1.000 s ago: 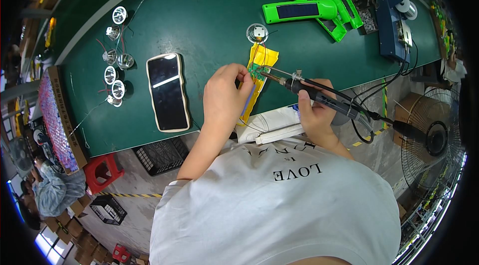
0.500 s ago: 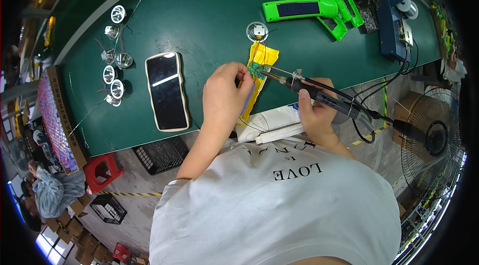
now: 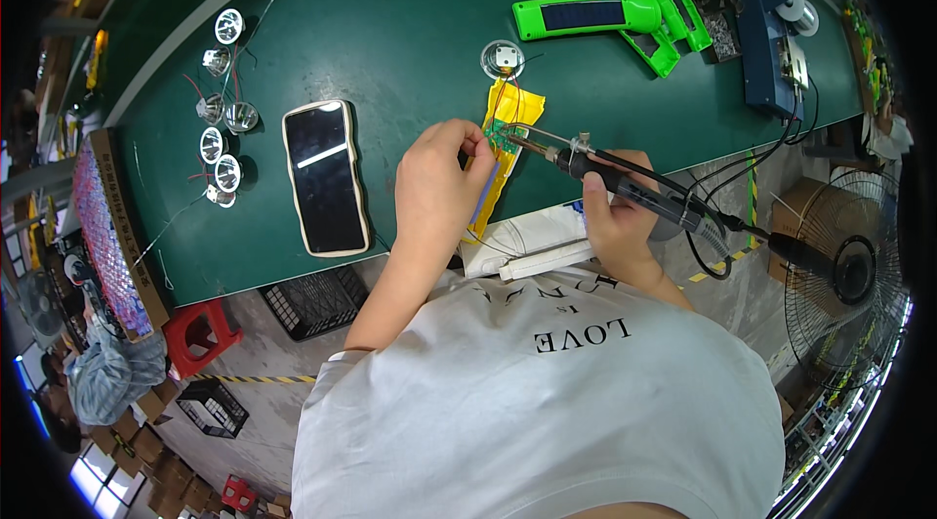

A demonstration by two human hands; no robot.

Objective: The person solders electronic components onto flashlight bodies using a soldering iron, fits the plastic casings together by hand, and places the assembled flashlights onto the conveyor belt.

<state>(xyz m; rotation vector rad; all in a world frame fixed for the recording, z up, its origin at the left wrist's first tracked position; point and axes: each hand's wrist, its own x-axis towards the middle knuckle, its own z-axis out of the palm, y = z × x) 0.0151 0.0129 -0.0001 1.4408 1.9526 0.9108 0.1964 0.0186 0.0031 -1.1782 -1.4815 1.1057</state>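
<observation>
Two hands (image 3: 439,185), one soldering iron (image 3: 634,194), one circuit board (image 3: 500,134), one phone (image 3: 327,182) and eight lamp reflectors (image 3: 229,25), seven grouped at left and one apart, appear at a single tabletop (image 3: 420,50), with two black crates (image 3: 327,324) below.

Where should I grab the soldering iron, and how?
Probably wrap a hand around the thick black handle of the soldering iron, coming from the near right side, as the right hand holds it. It slants, with its thin metal tip pointing left toward the little green board, so I'd keep fingers off that end: it may be hot.
</observation>
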